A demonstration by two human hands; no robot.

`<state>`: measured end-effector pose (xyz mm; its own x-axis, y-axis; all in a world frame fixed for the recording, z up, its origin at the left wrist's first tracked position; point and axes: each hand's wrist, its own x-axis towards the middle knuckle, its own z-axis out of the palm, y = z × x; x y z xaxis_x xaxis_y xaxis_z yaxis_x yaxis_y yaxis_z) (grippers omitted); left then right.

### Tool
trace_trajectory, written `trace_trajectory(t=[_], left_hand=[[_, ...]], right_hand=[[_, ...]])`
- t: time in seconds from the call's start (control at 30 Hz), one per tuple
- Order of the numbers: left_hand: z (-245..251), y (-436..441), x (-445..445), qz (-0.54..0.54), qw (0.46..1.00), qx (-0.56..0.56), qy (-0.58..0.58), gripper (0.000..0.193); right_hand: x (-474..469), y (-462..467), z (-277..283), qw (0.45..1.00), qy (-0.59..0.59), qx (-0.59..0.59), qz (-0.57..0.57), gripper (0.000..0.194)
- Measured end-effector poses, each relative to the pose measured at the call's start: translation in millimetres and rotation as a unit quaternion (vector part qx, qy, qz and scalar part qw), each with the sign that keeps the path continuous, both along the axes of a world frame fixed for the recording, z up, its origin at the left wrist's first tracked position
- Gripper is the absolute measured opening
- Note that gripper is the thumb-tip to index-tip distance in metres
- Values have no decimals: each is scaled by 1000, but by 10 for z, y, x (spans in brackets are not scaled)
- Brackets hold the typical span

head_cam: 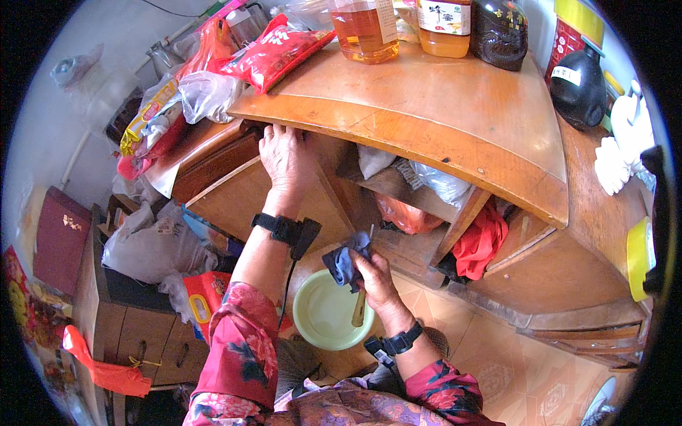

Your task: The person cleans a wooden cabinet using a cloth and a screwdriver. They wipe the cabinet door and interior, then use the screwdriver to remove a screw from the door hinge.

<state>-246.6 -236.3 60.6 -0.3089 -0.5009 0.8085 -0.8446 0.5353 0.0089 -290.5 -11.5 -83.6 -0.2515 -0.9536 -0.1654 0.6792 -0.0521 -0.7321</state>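
My left hand (281,160) reaches up to the front edge of a wooden cabinet top (341,120). Its fingertips go out of sight beneath that edge, by the top of a wooden cabinet door (250,207). In my right hand (379,282) is a crumpled dark blue cloth (346,263), held together with a slim tool. The tool's tan handle (359,311) points down below the hand, and a thin tip shows above the cloth. Under the right hand, a pale green basin (319,314) stands on the floor.
Open shelves (410,194) hold plastic bags and a red cloth (482,239). Bottles (365,32) and a red packet (277,53) stand or lie on the cabinet top. At left, a bulging plastic bag (160,245) rests on a drawer unit (141,333). Tiled floor (479,341) stretches to the right.
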Motion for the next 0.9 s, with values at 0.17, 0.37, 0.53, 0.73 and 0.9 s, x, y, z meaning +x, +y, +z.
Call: trace_trajectory(t=[0.17,0.37,0.53,0.73,0.9], left_hand=[[-86,-48,-95,0,998,-42,57,28],[-125,-38,-127,-24,991,-37,123,22],[-142,-23,-113,-64,973,62,214,19],[-181,-154,-40,-121,966,55,223,26],[-163,-178,83,-234,878,165,383,14]], right_hand=[[2,9,-44,1000,18,-10,-3,21],[-9,18,-22,1000,10,-4,12,22],[-15,15,14,1000,8,-11,2,22],[-24,33,40,1000,9,-3,0,20],[-26,21,17,1000,4,-11,-2,19]])
